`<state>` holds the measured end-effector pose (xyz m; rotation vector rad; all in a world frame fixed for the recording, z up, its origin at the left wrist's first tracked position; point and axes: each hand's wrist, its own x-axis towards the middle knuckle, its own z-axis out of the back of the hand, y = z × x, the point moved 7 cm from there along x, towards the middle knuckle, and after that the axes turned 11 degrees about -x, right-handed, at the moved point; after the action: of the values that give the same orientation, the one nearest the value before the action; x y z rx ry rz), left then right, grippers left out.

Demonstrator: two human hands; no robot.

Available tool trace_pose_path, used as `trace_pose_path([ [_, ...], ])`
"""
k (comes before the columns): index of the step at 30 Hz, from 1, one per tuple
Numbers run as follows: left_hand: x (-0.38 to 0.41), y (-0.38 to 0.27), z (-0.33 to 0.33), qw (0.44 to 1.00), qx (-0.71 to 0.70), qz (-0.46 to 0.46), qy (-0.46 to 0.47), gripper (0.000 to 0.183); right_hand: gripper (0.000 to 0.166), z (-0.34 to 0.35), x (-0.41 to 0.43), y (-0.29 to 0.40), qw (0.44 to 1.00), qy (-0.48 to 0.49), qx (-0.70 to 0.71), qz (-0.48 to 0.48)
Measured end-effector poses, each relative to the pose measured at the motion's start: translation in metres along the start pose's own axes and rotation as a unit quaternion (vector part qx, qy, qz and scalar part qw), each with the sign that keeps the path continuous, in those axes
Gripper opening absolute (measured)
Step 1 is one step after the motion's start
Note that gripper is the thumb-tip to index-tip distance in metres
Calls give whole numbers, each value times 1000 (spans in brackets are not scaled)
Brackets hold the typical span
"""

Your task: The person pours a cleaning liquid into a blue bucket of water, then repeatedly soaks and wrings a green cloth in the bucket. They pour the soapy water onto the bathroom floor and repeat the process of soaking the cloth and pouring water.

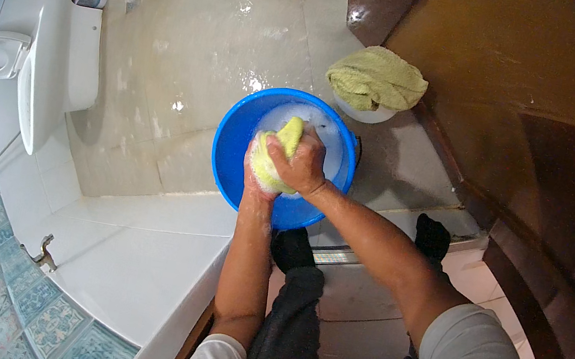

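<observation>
A wet yellow-green cloth, covered in suds, is bunched between my two hands over a blue plastic bucket. My left hand cups it from the left and below, mostly hidden by the cloth. From the right, my right hand presses on it with the thumb across the top; some of its fingers are out of sight behind the fold. White foam floats on the water in the bucket.
Beside the bucket, another yellow-green towel drapes over a white container. A brown door stands at the right. Wet floor tiles stretch ahead, with a white toilet and a wall tap at the left.
</observation>
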<state>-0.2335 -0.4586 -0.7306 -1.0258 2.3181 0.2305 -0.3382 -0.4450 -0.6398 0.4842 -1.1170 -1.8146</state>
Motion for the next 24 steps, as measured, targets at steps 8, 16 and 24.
trace_pose_path([
  [8,-8,-19,1,924,371,-73,59,14,21,8,5,54,969,35,-4,245],
  [16,-13,-23,-48,914,377,-76,-133,29,36,20,1,43,971,98,38,213],
  [24,-11,-22,-148,830,529,-178,4,80,70,58,-35,-18,947,211,-97,224],
])
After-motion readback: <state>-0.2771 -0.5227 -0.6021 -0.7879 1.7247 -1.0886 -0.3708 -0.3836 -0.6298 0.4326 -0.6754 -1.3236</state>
